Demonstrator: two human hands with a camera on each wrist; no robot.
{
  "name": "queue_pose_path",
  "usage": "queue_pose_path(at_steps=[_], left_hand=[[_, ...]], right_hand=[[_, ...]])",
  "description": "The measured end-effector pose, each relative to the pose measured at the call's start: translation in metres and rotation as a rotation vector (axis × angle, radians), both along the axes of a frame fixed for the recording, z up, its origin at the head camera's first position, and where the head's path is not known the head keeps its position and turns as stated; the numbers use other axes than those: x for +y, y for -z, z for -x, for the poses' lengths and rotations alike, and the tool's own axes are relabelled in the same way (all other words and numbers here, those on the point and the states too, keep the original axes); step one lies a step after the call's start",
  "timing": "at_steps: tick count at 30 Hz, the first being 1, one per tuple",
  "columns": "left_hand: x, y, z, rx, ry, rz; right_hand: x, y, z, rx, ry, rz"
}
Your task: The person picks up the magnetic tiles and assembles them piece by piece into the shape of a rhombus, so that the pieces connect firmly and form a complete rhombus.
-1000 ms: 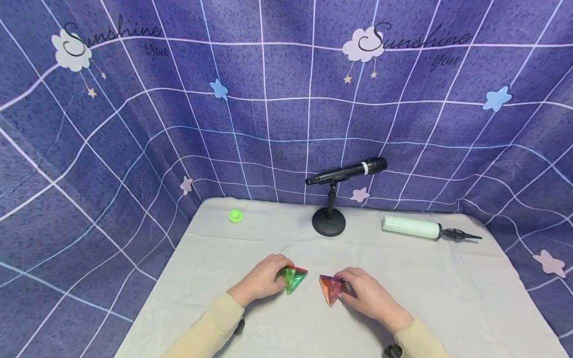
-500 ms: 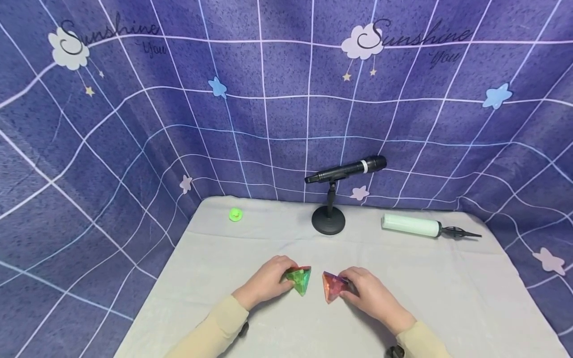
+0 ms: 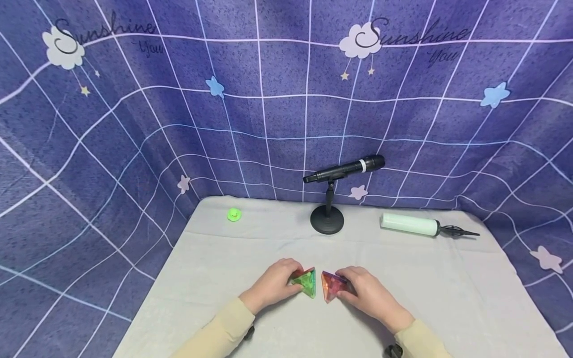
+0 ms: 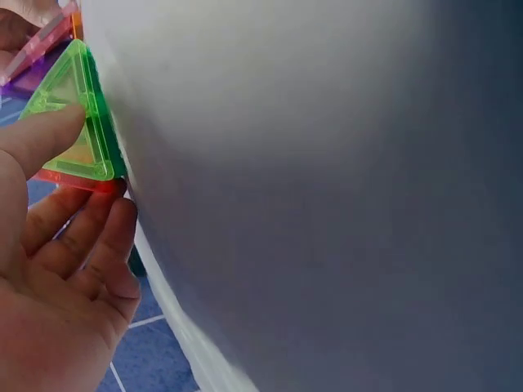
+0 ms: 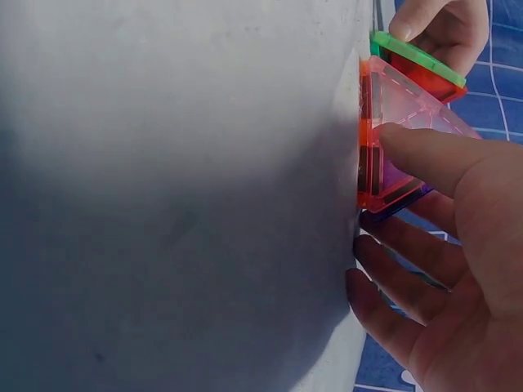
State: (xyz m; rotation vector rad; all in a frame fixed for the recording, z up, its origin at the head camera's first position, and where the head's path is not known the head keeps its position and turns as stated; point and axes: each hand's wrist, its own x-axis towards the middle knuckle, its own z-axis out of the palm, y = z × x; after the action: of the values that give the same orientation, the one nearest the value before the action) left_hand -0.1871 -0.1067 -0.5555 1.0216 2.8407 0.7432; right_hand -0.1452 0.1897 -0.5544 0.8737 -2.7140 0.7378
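Note:
Near the middle of the table, my left hand (image 3: pixel 275 282) grips a small pyramid of translucent triangular magnetic tiles (image 3: pixel 306 283). Its faces show green, teal and red; in the left wrist view the thumb presses the light green tile (image 4: pixel 59 90) while fingers lie against the red one (image 4: pixel 90 181). A second tile pyramid (image 3: pixel 331 288), orange, pink and purple, is pinched in my right hand (image 3: pixel 369 296). The right wrist view shows the thumb on its pink tile (image 5: pixel 413 122) and fingers by the purple one. A narrow gap separates the two pyramids in the head view.
At the back of the white-covered table (image 3: pixel 268 233) a black microphone (image 3: pixel 344 170) sits on a round-based stand (image 3: pixel 327 220). To its right lies a pale green hand pump (image 3: pixel 409 224). A small green rubber duck (image 3: pixel 234 214) is at the back left. A purple gridded curtain (image 3: pixel 250 119) surrounds the table.
My left hand has moved right with the green pyramid and turned it, narrowing the gap. The right hand's pyramid has turned slightly; that hand stays nearly in place.

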Motion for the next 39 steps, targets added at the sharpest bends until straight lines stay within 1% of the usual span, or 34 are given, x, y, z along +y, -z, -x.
queue_pose_path(at_steps=[7, 14, 21, 26, 29, 36, 39], left_hand=[[0.007, 0.0, -0.002, 0.004, -0.002, 0.0], [0.013, -0.004, -0.006, -0.017, -0.013, -0.008], [0.018, -0.004, -0.007, -0.033, -0.033, -0.007], [0.019, -0.003, -0.008, -0.033, -0.033, -0.013], [0.019, -0.003, -0.008, -0.034, -0.034, -0.016], [0.019, -0.006, -0.009, -0.03, -0.031, -0.023], [0.02, -0.004, -0.008, -0.031, -0.036, -0.012]], right_hand=[[-0.002, 0.002, 0.0, -0.013, -0.016, 0.003], [-0.003, 0.001, -0.001, -0.027, -0.018, 0.011], [-0.004, 0.0, -0.001, -0.021, -0.015, 0.016], [-0.006, 0.001, -0.002, -0.008, -0.008, 0.017], [-0.007, 0.0, -0.002, -0.02, -0.002, 0.007], [-0.007, -0.003, -0.003, -0.035, -0.007, 0.007], [-0.008, -0.005, -0.003, -0.036, -0.01, 0.011]])
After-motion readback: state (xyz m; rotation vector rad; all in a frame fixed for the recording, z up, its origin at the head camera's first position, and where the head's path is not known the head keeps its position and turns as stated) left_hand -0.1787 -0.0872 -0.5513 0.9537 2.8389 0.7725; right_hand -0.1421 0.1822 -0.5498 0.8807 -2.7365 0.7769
